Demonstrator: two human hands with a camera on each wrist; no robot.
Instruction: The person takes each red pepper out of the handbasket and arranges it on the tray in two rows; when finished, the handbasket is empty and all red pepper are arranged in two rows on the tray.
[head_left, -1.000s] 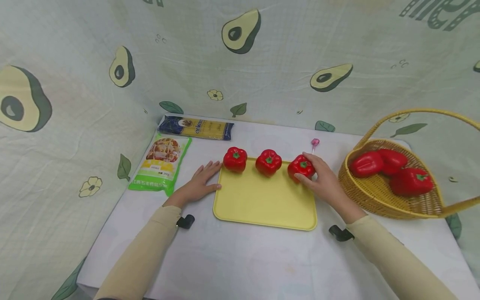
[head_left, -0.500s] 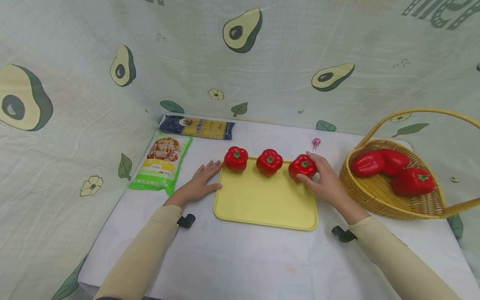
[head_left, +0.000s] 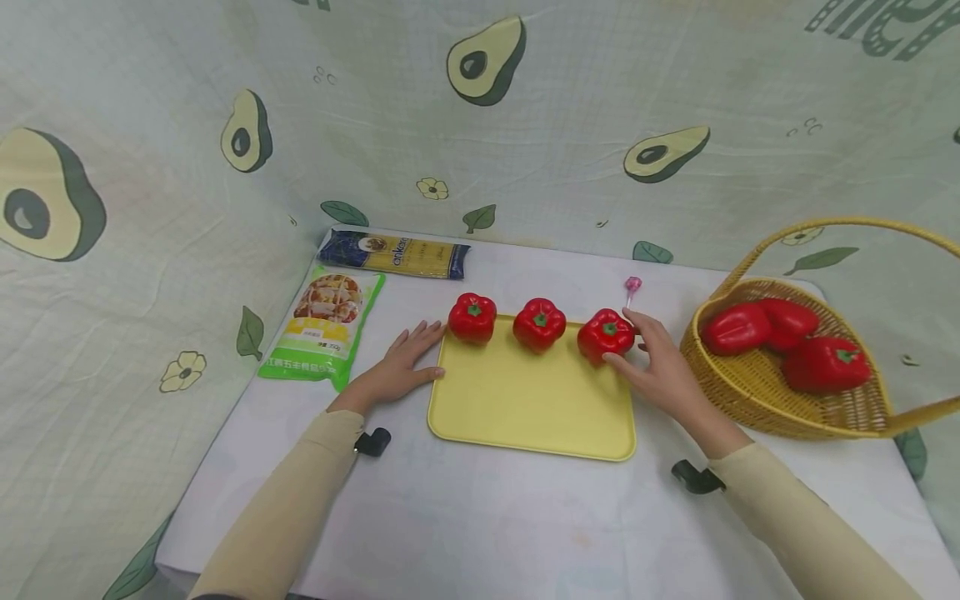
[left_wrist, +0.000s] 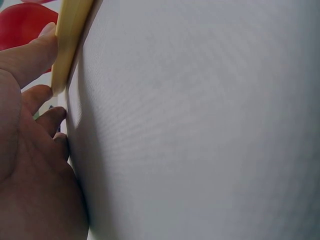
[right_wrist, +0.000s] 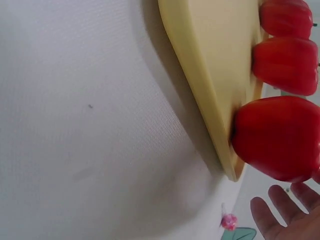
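Note:
Three red peppers stand in a row along the back edge of a yellow tray (head_left: pixel 532 400): left (head_left: pixel 472 319), middle (head_left: pixel 538 325) and right (head_left: pixel 606 335). My left hand (head_left: pixel 393 371) lies flat on the table with its thumb and fingertips touching the tray's left edge; in the left wrist view the thumb rests against the yellow rim (left_wrist: pixel 70 45). Fingers apart, my right hand (head_left: pixel 663 371) is beside the right pepper, its thumb and index finger close to the pepper's side. In the right wrist view the fingers (right_wrist: pixel 285 212) are spread below that pepper (right_wrist: pixel 280 137).
A wicker basket (head_left: pixel 738 404) with three red peppers stands at the right. A pink lollipop (head_left: pixel 633 284) lies behind the tray. At the back left are a pasta pack (head_left: pixel 408 257) and a green-edged food bag (head_left: pixel 318 329).
My right hand has loosened from the right pepper and shifted slightly right, its fingers wider apart. The left hand and the tray have stayed in place.

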